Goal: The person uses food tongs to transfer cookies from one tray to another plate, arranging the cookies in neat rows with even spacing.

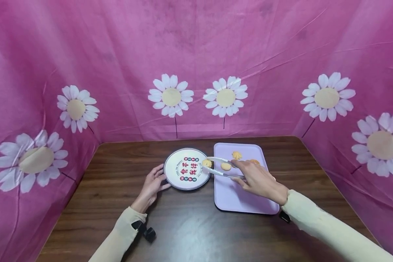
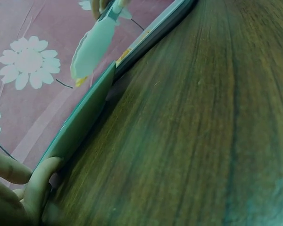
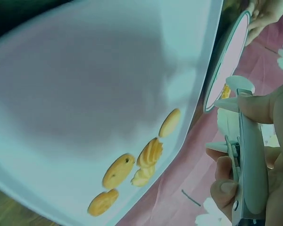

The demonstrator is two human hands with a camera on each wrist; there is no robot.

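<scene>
Dark wooden table [image 1: 190, 233] — pink daisy-printed cloth [image 1: 196, 54] behind and on both sides

Head view is showing even, soft light, edges bowing; both wrist views are looking dim, teal-tinted, blurring up close.
</scene>
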